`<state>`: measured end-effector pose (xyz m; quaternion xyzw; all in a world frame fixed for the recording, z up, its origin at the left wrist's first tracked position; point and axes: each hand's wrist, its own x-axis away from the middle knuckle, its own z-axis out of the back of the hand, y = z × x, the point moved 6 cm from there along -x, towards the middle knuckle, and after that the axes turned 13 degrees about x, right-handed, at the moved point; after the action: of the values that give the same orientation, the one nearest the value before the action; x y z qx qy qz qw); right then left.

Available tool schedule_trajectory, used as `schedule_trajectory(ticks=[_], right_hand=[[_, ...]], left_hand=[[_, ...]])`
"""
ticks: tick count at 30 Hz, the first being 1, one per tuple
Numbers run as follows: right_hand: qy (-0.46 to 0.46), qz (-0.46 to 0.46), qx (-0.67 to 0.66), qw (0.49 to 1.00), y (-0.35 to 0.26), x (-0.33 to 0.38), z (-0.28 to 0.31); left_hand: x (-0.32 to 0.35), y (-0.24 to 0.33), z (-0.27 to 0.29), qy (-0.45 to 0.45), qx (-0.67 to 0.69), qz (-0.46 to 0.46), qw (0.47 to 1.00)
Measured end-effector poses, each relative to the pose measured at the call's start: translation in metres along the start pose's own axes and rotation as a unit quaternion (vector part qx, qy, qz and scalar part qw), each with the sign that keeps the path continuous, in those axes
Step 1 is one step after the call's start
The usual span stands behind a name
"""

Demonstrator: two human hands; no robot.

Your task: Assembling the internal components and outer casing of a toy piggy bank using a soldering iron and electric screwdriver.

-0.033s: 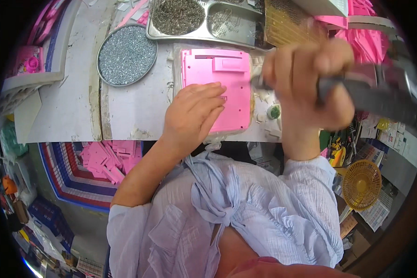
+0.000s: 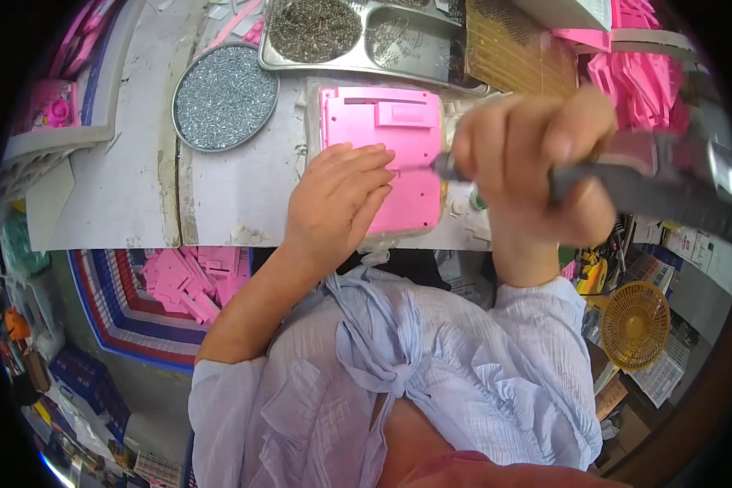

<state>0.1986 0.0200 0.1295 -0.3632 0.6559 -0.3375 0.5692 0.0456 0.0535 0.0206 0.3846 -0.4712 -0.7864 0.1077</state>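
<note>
The white surface (image 2: 142, 187) carries the pink casing (image 2: 413, 195) in front of the person, likely so that both hands reach it. A dark tool (image 2: 659, 180), its far end blurred near the view's edge, is clenched in the fingers of the right hand (image 2: 537, 159), perhaps to guide its thin shaft (image 2: 415, 168). The left hand (image 2: 335, 193) lies flat, fingers gripping nothing, apparently steadying the casing while hiding part; whether the shaft's tip touches is unclear.

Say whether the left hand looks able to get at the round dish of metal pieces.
Probably yes: the left hand rests on the pink panel, gripping nothing that shows, and nothing seems to block its way over the white tabletop to the round dish.
</note>
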Motion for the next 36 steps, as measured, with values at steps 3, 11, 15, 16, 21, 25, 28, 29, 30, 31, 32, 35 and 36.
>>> schedule_trajectory(ticks=[3, 11, 15, 16, 21, 25, 28, 29, 30, 31, 32, 35, 36], right_hand=[[0.017, -0.036, 0.014, 0.999, 0.003, 0.007, -0.012], [0.02, -0.074, 0.015, 0.997, 0.018, 0.002, -0.028], [0.023, -0.082, 0.017, 0.996, 0.023, -0.005, -0.035], [0.021, -0.077, 0.017, 0.997, 0.025, -0.008, -0.036], [0.014, 0.001, 0.069, 0.998, 0.054, -0.038, -0.005], [0.015, -0.004, 0.041, 0.999, 0.093, -0.051, -0.001], [0.01, -0.026, 0.026, 0.999, 0.103, -0.053, -0.005], [-0.005, -0.028, 0.018, 0.999, 0.108, -0.053, -0.005], [-0.02, -0.03, 0.009, 0.999, 0.111, -0.053, -0.005], [-0.011, -0.034, 0.019, 0.999, 0.113, -0.052, -0.006], [-0.002, -0.037, 0.029, 0.999, 0.115, -0.051, -0.009], [0.021, -0.05, 0.092, 0.994, 0.116, -0.046, -0.016], [0.026, -0.052, 0.121, 0.991, 0.115, -0.047, -0.017]], left_hand=[[-0.001, 0.003, 0.007, 0.002, -0.018, 0.007, 1.0], [0.003, -0.001, 0.023, 0.031, -0.022, 0.003, 0.999], [0.004, -0.001, 0.035, 0.037, -0.075, -0.029, 0.996], [0.0, -0.002, 0.039, 0.024, -0.084, -0.025, 0.996], [-0.039, -0.046, 0.115, 0.099, -0.239, 0.043, 0.965], [-0.029, -0.078, 0.137, 0.06, -0.357, 0.122, 0.924], [-0.028, -0.079, 0.136, 0.084, -0.311, 0.111, 0.94], [-0.028, -0.081, 0.136, 0.086, -0.307, 0.114, 0.941], [-0.027, -0.082, 0.137, 0.087, -0.303, 0.118, 0.942], [-0.026, -0.083, 0.137, 0.089, -0.299, 0.121, 0.942], [-0.027, -0.082, 0.138, 0.09, -0.303, 0.112, 0.942], [-0.029, -0.085, 0.134, 0.084, -0.323, 0.101, 0.937], [-0.032, -0.086, 0.132, 0.081, -0.334, 0.102, 0.934]])
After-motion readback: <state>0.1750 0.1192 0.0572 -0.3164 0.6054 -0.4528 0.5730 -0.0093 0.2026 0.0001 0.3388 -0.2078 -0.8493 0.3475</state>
